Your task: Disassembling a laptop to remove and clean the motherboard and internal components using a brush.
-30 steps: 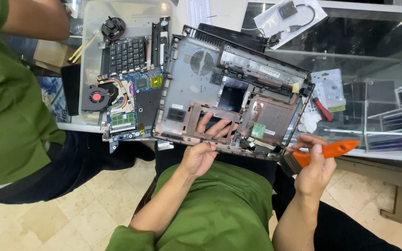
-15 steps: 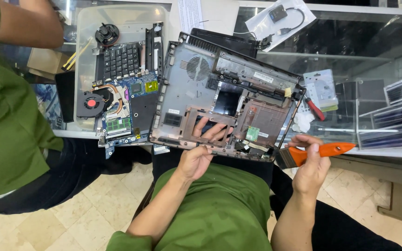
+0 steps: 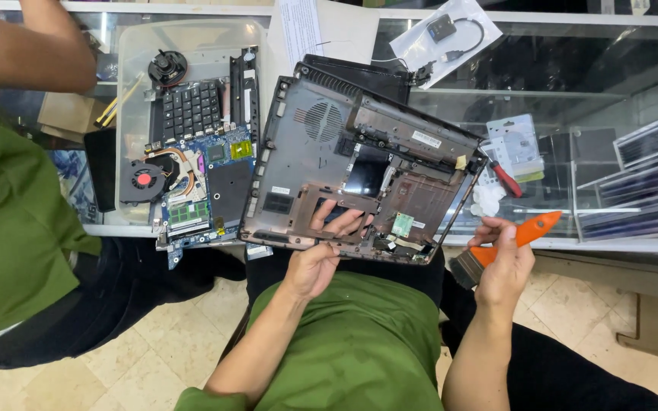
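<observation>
From the head view, the left hand grips the near edge of a stripped laptop base, fingers hooked up through an opening in its frame, thumb underneath. The base sits tilted, its near edge over the person's lap and its far edge leaning on the glass worktop. The right hand is closed around a brush with an orange handle, bristles pointing left, just off the base's right corner. Left of the base, a clear plastic tray carries a motherboard with its round fan, a keyboard beyond it. A red-handled tool lies near the base's right edge. At far left, another person in a green shirt stands beside the tray.
</observation>
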